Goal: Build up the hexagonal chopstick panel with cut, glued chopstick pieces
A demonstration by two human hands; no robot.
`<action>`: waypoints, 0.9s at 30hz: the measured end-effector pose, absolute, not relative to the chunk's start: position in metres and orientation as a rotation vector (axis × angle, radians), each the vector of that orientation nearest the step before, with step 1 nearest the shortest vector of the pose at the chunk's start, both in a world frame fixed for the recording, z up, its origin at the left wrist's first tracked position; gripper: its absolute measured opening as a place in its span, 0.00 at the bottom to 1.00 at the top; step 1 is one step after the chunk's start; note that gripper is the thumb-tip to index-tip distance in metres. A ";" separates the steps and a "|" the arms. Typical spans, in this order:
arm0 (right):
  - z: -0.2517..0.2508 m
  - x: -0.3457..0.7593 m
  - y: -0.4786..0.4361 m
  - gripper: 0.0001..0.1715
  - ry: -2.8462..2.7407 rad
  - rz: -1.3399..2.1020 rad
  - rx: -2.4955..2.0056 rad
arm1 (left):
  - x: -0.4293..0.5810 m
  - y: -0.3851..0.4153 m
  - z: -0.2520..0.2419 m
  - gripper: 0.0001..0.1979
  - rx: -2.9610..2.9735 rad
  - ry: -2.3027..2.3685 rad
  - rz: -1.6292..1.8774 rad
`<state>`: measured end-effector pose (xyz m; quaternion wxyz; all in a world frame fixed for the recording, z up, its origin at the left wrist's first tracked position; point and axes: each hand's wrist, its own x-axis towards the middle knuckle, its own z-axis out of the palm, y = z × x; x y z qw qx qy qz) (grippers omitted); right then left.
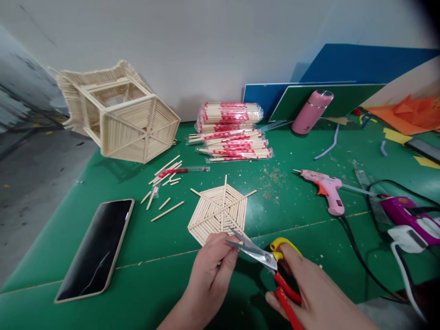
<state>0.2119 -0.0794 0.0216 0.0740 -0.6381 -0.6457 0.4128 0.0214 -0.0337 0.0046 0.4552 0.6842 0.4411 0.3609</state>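
A hexagonal panel of thin wooden sticks [220, 208] lies flat on the green table, with crossing sticks poking past its edges. My left hand [215, 268] is at the panel's near edge, thumb and fingers pinched together; whatever small piece they hold is mostly hidden. My right hand [302, 284] grips scissors [266, 259] with red and yellow handles. The scissor blades are parted, their tips beside my left fingertips and over the panel's near corner. Loose short sticks [167, 211] are scattered to the left of the panel.
A stick-built lantern frame [146, 133] stands at the back left. Nearer are a phone [96, 250] and wrapped stick bundles [233, 137]. Rightward are a pink bottle [312, 112], a pink glue gun [326, 189] with its cable, a purple power strip [409, 217] and orange paper [409, 114].
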 end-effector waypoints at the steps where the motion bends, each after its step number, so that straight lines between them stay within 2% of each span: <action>1: 0.022 0.211 -0.079 0.18 -1.939 1.245 -1.916 | 0.021 -0.033 0.005 0.10 1.705 1.084 0.886; 5: 0.023 0.209 -0.077 0.15 -1.948 1.290 -1.937 | 0.020 -0.033 0.006 0.10 1.770 1.075 0.890; 12: 0.021 0.206 -0.078 0.18 -1.986 1.298 -1.968 | 0.021 -0.033 0.009 0.11 1.857 1.035 0.945; 21: 0.012 0.204 -0.079 0.09 -2.003 1.176 -1.903 | 0.022 -0.034 0.010 0.11 1.919 1.082 0.933; 27: 0.009 0.208 -0.077 0.10 -1.950 1.150 -1.945 | 0.026 -0.039 0.008 0.08 1.869 1.043 0.962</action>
